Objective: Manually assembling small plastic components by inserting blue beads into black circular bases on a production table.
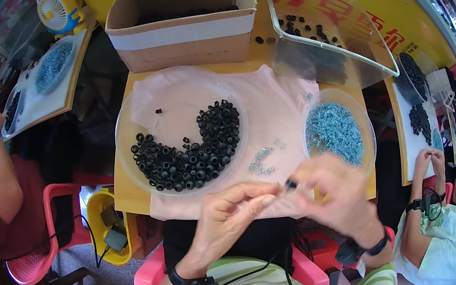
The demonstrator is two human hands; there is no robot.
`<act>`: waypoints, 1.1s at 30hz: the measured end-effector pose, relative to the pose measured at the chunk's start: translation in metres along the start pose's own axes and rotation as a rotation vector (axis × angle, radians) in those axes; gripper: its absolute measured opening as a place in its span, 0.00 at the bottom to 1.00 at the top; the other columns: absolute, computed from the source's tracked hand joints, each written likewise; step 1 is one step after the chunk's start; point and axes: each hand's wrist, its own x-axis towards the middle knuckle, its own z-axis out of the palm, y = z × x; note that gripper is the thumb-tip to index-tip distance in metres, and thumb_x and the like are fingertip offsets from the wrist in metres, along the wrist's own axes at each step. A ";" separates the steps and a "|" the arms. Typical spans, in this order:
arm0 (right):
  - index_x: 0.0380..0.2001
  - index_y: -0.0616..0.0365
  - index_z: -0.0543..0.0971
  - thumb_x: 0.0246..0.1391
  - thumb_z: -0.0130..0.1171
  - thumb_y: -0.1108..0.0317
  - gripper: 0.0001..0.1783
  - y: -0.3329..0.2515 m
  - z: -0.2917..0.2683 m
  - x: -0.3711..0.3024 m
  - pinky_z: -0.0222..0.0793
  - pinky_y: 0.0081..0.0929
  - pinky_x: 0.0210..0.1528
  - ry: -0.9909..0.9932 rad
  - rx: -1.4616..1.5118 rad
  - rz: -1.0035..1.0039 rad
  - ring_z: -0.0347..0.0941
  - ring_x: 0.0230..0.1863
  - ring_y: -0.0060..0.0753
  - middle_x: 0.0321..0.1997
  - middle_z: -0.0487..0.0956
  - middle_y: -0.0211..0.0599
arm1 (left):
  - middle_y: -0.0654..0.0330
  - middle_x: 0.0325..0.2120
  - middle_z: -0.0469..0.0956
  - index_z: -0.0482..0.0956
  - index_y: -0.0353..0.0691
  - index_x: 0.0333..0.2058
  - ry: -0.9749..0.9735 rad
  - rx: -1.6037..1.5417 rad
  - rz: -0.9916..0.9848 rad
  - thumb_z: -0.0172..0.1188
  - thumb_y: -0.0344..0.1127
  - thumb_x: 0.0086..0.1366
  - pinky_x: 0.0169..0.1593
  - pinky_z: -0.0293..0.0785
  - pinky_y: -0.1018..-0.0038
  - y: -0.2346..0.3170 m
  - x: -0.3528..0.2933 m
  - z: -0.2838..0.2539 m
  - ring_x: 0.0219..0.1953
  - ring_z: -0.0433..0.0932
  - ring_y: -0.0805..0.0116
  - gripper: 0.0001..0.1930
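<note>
A small black ring (290,183) is pinched between the fingertips of the left hand (232,209) and the right hand (336,194), just above the near edge of the table (123,193). Both hands are closed on it; the right hand is blurred, so its exact finger hold cannot be told.

Just beyond the hands a pink cloth (271,112) is spread over the table. On it, to the left, a clear dish (124,117) is seen with black rings (194,153) heaped in a crescent along its near and right side. To the right, close to the right hand, a smaller bowl (363,122) is filled with blue-grey rings (333,132). A few loose metal pieces (263,161) lie on the cloth between the two.

Behind these a cardboard box (183,19) stands at the far edge, and a clear tray (329,27) is tilted beside it.

Bare cloth is left between dish and bowl, straight ahead of the hands. The table drops off just left of the dish, where a yellow bin (104,220) and a pink chair (42,241) stand. Other people are seated at both sides, well apart from the hands.
</note>
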 end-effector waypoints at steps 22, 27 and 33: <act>0.30 0.55 0.78 0.46 0.64 0.72 0.06 0.005 0.039 -0.020 0.72 0.31 0.33 -0.057 -0.070 0.235 0.75 0.32 0.36 0.29 0.76 0.34 | 0.55 0.35 0.78 0.79 0.34 0.35 0.297 1.100 0.444 0.64 0.25 0.53 0.46 0.71 0.66 0.004 0.041 -0.066 0.42 0.73 0.55 0.10; 0.32 0.57 0.77 0.47 0.63 0.74 0.07 0.016 0.078 -0.042 0.71 0.31 0.36 -0.008 -0.038 0.168 0.75 0.36 0.36 0.32 0.76 0.33 | 0.56 0.37 0.78 0.79 0.34 0.37 0.340 0.743 0.407 0.64 0.22 0.54 0.44 0.72 0.76 0.011 0.020 -0.053 0.37 0.77 0.66 0.10; 0.30 0.57 0.77 0.46 0.62 0.75 0.06 0.017 0.093 -0.044 0.71 0.31 0.35 0.048 -0.071 0.060 0.74 0.35 0.37 0.30 0.74 0.34 | 0.54 0.43 0.78 0.76 0.32 0.45 0.125 -0.119 0.215 0.59 0.20 0.61 0.51 0.73 0.75 -0.008 -0.008 -0.040 0.45 0.78 0.70 0.13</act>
